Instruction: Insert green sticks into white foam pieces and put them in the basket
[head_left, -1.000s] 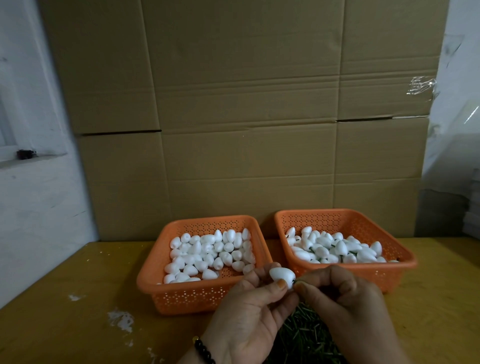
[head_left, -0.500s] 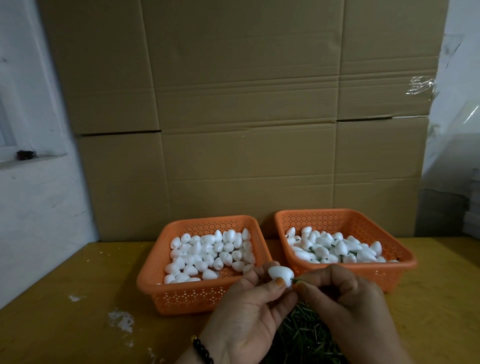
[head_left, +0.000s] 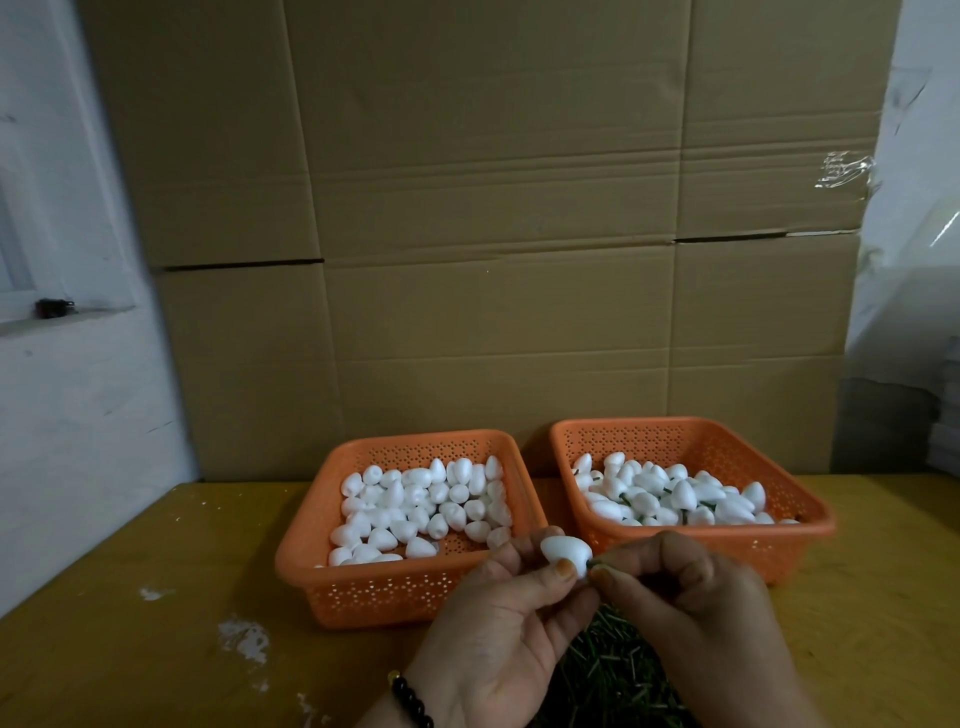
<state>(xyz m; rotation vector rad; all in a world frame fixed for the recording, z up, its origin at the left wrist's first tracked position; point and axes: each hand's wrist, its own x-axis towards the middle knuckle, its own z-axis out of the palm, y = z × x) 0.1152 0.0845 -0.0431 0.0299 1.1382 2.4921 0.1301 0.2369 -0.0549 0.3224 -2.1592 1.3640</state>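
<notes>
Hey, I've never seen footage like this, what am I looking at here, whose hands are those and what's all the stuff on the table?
There is no machine: the single view comes from a camera worn on a person's head, looking down at their own hands. On the yellow table stand two orange baskets. The left basket holds plain white foam pieces; the right basket holds pieces with green sticks in them. Loose green sticks lie piled below the hands. The left hand holds one foam piece, while the right hand pinches a green stick at its end.
</notes>
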